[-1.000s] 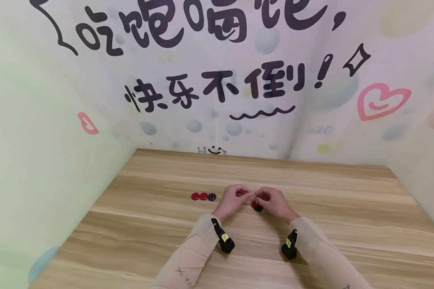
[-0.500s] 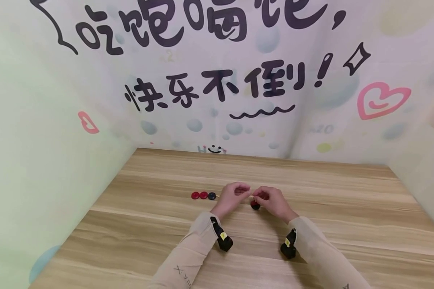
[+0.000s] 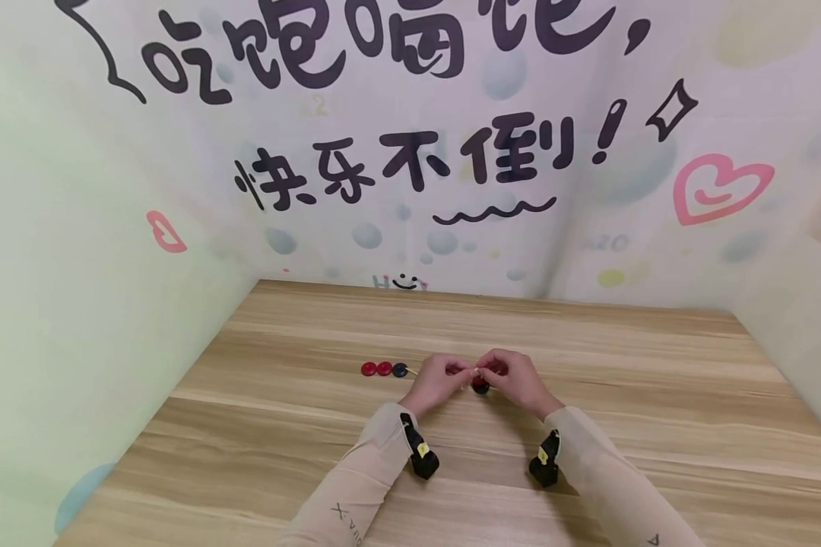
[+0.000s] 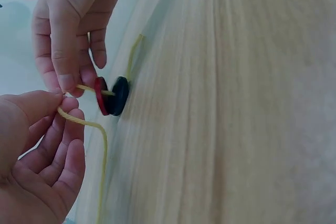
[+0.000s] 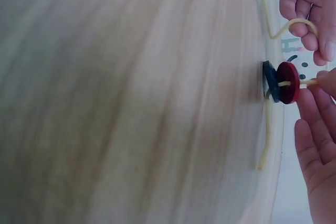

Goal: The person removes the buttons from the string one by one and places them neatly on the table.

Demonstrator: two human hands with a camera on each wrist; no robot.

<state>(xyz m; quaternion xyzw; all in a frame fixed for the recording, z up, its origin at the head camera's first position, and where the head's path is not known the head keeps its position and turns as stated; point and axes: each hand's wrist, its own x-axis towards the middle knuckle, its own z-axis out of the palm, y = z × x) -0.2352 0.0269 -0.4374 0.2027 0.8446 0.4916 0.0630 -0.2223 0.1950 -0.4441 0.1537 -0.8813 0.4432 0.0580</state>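
My left hand and right hand meet over the table, fingertips nearly touching. Between thumb and finger the left hand pinches a yellow string, whose slack part hangs below it. The right hand pinches the same string close to a red button. Through that red button and a dark button the string passes, and its short free end sticks out beyond the dark one. Both buttons hang on edge, side by side, just under the right fingertips. The exact pinch point is partly hidden by the fingers.
Left of the hands, two red buttons and a dark blue button lie in a row on the wooden table. String runs from the blue one toward the left hand. A printed cloth stands behind.
The left hand drew away from the string to the left, then came back to the right hand and pinches the string again. The hanging buttons shifted slightly left.
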